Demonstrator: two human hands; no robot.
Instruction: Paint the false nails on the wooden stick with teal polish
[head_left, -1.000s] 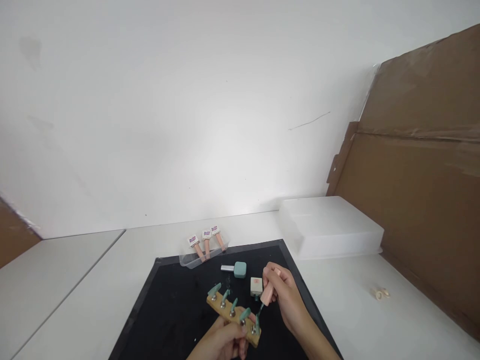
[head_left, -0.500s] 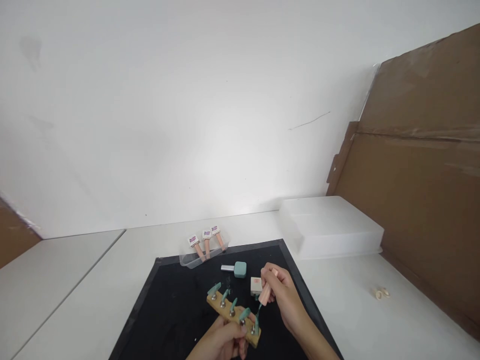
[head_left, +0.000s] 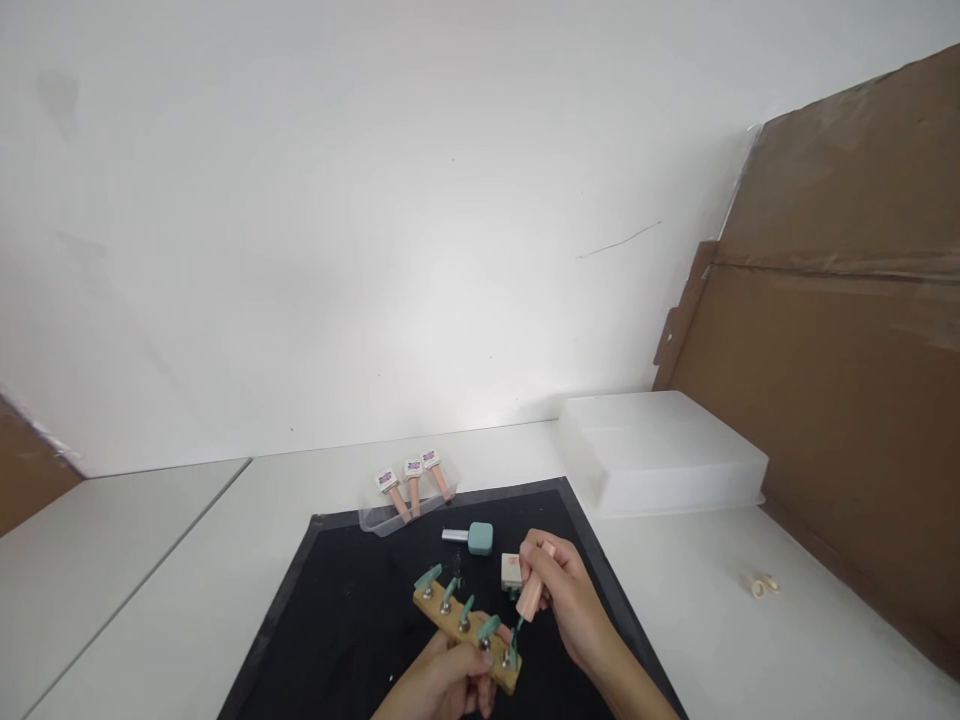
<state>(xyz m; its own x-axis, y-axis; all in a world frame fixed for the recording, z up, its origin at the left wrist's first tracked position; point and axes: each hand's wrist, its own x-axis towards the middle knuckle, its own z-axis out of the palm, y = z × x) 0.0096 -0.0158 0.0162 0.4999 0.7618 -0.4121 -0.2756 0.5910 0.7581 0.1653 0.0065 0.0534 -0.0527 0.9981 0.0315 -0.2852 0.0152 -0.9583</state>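
My left hand (head_left: 450,675) grips a wooden nail-tip stand (head_left: 448,611) near its right end. Several green-painted false nails (head_left: 466,609) stand up from metal knobs along the wood. My right hand (head_left: 562,590) is closed around the pink cap of a nail polish brush (head_left: 532,597). The brush's green tip reaches down to the false nail (head_left: 512,655) at the stand's right end and seems to touch it. Partly behind my right fingers is a white square nail polish bottle (head_left: 511,571) with a reddish mark.
A green bottle with a silver cap (head_left: 480,539) lies on the black mat (head_left: 352,600). Beyond it, a clear tray (head_left: 375,527) holds three pink-capped bottles (head_left: 414,480). A translucent plastic box (head_left: 667,450) and small beige rings (head_left: 759,586) are to the right, by a cardboard panel (head_left: 840,350).
My right hand and the brush have shifted very slightly, with the cap a little lower over the end nail. The stand and my left hand look unmoved.
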